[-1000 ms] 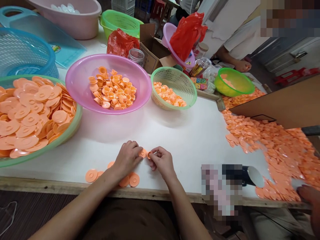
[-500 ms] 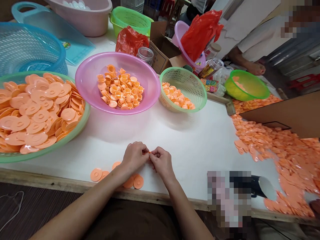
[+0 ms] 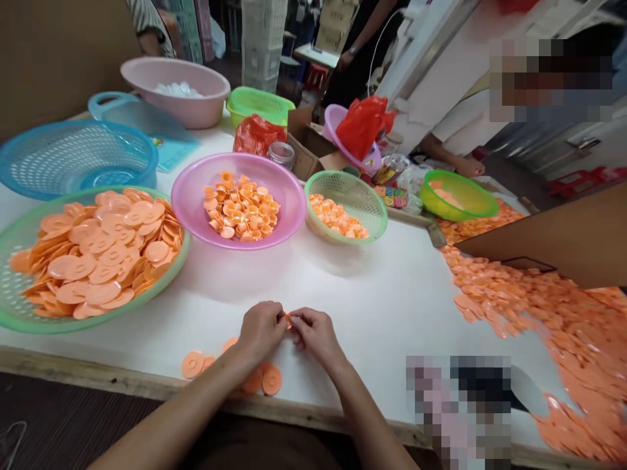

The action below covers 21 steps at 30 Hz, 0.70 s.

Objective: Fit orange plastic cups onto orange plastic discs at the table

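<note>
My left hand [image 3: 263,331] and my right hand [image 3: 316,334] meet over the white tabletop, fingertips pinched from both sides on a small orange plastic piece [image 3: 288,320]. Most of that piece is hidden by the fingers, so its shape is unclear. Beside and below my left forearm lie several flat orange plastic discs [image 3: 272,378] near the table's front edge. Ahead of the hands, a pink bowl [image 3: 183,219] contains small orange cup-shaped pieces [image 3: 242,212]. To its right, a light green colander [image 3: 372,212] holds more small orange pieces [image 3: 336,215].
At left, a green basket [image 3: 12,303] is heaped with orange discs [image 3: 105,254]; a blue basket [image 3: 147,160] sits behind it. Orange discs [image 3: 533,300] spread over the right side beside a cardboard panel [image 3: 553,241]. Another person's arm [image 3: 450,156] is near a yellow-green bowl [image 3: 460,202].
The camera view has tilted up, so the table things appear lower and more background shows. Both hands keep their pinch, with a little more of the orange piece visible.
</note>
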Each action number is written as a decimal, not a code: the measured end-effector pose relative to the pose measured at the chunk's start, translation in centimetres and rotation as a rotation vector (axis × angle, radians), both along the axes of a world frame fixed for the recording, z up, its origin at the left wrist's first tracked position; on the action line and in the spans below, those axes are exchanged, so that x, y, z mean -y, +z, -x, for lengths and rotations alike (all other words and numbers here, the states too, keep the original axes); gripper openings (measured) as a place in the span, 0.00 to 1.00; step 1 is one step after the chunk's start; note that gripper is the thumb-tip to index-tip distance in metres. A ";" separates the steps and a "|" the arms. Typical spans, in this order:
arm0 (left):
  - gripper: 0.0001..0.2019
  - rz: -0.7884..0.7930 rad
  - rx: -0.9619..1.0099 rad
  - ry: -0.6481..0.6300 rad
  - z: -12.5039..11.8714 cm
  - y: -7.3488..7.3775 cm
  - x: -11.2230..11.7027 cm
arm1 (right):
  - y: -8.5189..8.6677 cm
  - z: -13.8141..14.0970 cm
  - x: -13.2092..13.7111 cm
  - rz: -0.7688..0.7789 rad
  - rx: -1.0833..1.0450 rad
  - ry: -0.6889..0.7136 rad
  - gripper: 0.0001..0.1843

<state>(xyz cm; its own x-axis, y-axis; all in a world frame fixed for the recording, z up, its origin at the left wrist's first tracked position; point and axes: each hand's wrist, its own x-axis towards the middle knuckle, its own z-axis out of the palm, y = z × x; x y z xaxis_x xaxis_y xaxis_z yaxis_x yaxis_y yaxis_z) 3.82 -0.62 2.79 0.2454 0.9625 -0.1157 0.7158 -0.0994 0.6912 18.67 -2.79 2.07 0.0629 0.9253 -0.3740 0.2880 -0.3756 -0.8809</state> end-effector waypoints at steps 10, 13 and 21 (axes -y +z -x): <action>0.20 -0.365 0.249 0.521 7.5 10.7 -8.6 | 8.2 -8.4 -16.8 -0.600 0.713 -0.224 0.12; 0.11 -0.200 0.174 0.287 8.8 7.3 -5.1 | 7.9 -10.5 -20.6 -0.390 0.799 -0.266 0.17; 0.12 0.028 0.012 0.070 10.0 -1.4 3.4 | 4.3 -17.6 -21.3 -0.211 0.511 -0.622 0.20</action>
